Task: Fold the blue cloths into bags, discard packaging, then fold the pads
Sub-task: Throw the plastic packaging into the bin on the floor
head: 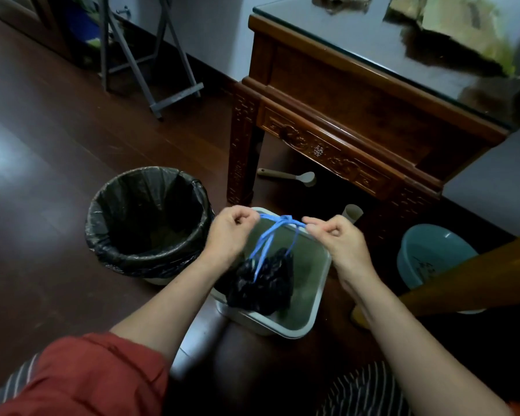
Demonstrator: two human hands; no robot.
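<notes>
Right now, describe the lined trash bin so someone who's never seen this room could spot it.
Find the carved wooden table. On the dark floor, just left of its near leg, stands the round trash bin. Unlike the bare-rimmed square white bin beside it, it has a black plastic liner folded over its rim.

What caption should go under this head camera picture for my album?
The left hand and right hand pinch the knotted blue drawstring of a black bag above a square white bin.

Table: carved dark wood, glass top.
Floor: glossy dark boards under table.
Wall: pale, behind table.
Metal stand: left of table.
</notes>
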